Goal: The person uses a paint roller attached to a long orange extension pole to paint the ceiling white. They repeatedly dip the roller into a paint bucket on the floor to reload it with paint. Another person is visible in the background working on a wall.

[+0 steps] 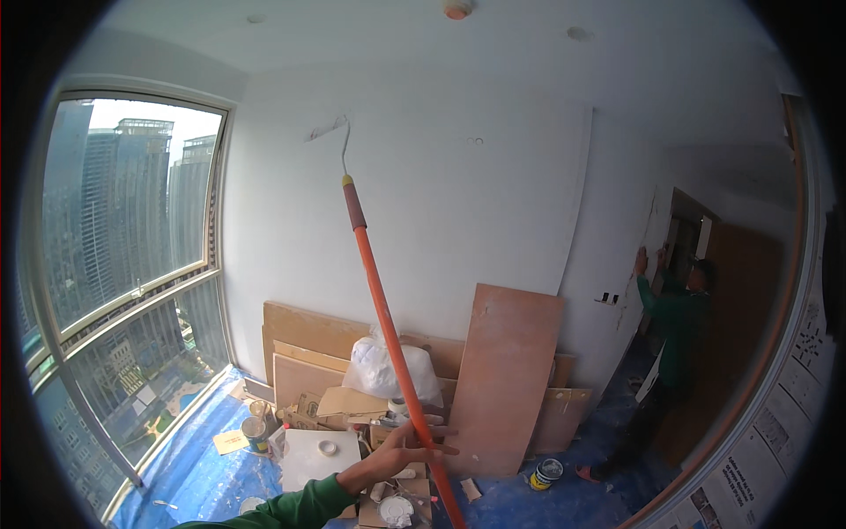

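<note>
My left hand point(401, 457), at the end of a green sleeve, reaches in from below and holds the orange extension pole point(388, 322) of a paint roller near its lower end. Some of its fingers extend past the pole on the right. Slanting up and to the left, the pole ends in a dark red grip with a yellow collar. From there a bent wire frame carries the roller head point(327, 129), which is up against the white wall point(441, 203). My right hand is out of the picture.
Wooden boards point(505, 379) and a white plastic bag point(392, 366) stand against the wall. Cans, cardboard and a paint pail point(546, 473) sit on blue sheeting point(198, 472). A co-worker point(679, 322) in green works by the doorway at right. Tall windows point(132, 194) line the left.
</note>
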Demonstrator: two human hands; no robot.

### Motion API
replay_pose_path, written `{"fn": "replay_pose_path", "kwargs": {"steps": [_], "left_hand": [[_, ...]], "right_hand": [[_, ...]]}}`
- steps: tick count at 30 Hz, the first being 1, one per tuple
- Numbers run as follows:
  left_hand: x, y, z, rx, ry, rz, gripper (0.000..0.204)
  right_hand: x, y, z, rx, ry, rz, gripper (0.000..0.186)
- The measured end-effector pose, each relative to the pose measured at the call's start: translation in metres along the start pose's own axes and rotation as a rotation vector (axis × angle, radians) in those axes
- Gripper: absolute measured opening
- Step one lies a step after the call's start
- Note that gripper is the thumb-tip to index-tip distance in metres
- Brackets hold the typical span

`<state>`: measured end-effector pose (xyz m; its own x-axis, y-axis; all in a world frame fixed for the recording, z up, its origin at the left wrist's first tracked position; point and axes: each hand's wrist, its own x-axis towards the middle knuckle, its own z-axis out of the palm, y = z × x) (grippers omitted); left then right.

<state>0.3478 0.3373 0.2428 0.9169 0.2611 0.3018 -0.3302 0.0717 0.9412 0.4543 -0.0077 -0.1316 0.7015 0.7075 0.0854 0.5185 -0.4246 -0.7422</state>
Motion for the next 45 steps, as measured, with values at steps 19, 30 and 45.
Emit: {"fn": "replay_pose_path", "kwargs": {"steps": [19, 30, 45], "left_hand": [[-0.224, -0.059, -0.135, 0.125, 0.085, -0.248, 0.029], [-0.260, -0.056, -0.171, -0.082, 0.264, -0.342, 0.023], [-0.312, -0.160, -0.060, -0.407, 0.446, -0.883, 0.028]], "right_hand": [[-0.096, -0.013, 0.149, -0.293, -0.423, 0.440, 0.042], [-0.162, -0.157, 0.095, -0.487, -0.314, 0.640, 0.032], [-0.367, -0.227, -0.138, -0.764, 0.063, 0.660, 0.030]]}}
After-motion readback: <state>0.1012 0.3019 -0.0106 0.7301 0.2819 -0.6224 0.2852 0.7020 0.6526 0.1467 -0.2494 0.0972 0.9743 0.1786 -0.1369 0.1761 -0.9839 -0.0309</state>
